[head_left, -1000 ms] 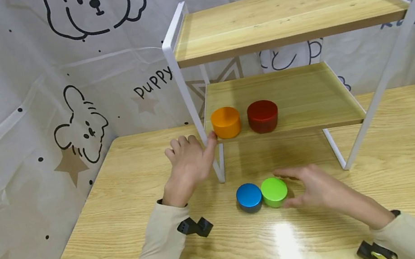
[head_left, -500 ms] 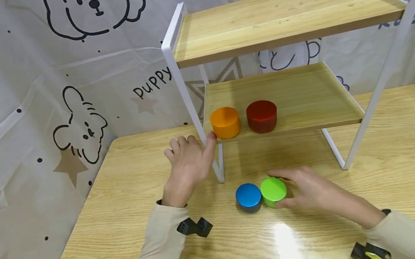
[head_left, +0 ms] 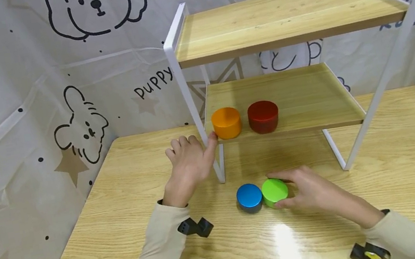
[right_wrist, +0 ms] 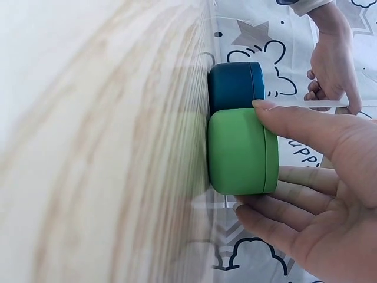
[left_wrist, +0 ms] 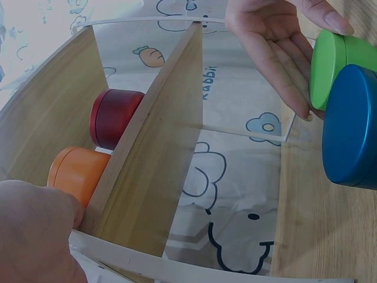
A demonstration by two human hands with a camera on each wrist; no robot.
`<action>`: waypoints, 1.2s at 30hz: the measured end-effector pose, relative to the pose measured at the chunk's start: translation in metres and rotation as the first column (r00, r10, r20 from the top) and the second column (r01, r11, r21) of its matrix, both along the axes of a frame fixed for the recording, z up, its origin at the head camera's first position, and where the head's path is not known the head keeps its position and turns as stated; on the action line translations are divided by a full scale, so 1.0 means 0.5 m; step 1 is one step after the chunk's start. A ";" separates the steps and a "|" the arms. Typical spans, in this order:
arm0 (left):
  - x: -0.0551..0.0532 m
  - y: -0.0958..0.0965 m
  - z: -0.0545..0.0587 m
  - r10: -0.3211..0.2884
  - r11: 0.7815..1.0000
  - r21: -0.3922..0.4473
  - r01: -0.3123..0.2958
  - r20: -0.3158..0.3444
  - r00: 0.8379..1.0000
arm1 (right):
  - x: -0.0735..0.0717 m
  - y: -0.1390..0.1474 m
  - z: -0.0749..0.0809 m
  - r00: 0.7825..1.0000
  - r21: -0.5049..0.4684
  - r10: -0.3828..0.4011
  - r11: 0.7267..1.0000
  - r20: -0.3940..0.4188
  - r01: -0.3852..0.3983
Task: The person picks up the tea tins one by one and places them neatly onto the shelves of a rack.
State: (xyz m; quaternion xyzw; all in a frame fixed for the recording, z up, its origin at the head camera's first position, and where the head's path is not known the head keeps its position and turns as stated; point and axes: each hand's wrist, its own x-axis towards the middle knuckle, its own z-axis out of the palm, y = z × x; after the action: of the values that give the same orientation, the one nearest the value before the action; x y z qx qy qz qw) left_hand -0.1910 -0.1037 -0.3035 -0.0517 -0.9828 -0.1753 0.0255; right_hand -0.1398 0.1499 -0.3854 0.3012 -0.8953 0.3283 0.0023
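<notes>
Now pinched green container (head_left: 275,192) with right grip (head_left: 311,186), just short of blue container (head_left: 249,196); touched rack (head_left: 291,17) with relaxed left grip (head_left: 190,162).

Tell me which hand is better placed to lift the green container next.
Probably the right hand: its thumb and fingers flank the lidded green container on the table. The left hand is farther away, its thumb at the left post of the shelf rack.

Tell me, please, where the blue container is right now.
In the head view, the blue container stands on the table in front of the shelf, just left of the green container.
</notes>
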 end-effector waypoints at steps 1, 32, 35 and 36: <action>0.000 0.000 0.000 -0.001 1.000 0.001 0.001 -0.001 1.000 | 0.000 0.001 0.000 1.000 -0.002 0.000 1.000 0.001 0.000; 0.002 -0.001 -0.002 -0.005 1.000 0.009 0.004 0.009 1.000 | 0.025 0.040 0.085 0.984 0.017 -0.120 0.992 -0.135 0.124; 0.000 -0.002 -0.001 -0.006 1.000 0.009 0.006 0.007 1.000 | 0.026 0.043 0.092 0.982 0.019 -0.124 0.992 -0.143 0.128; -0.001 -0.002 -0.001 -0.007 1.000 0.008 0.007 0.007 1.000 | 0.027 0.044 0.094 0.981 0.022 -0.126 0.991 -0.147 0.130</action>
State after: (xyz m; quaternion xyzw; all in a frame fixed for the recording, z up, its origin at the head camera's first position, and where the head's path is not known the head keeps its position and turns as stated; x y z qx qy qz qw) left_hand -0.1914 -0.1045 -0.3040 -0.0544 -0.9820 -0.1794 0.0217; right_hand -0.1265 0.1717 -0.3383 0.2661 -0.9152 0.2906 0.0839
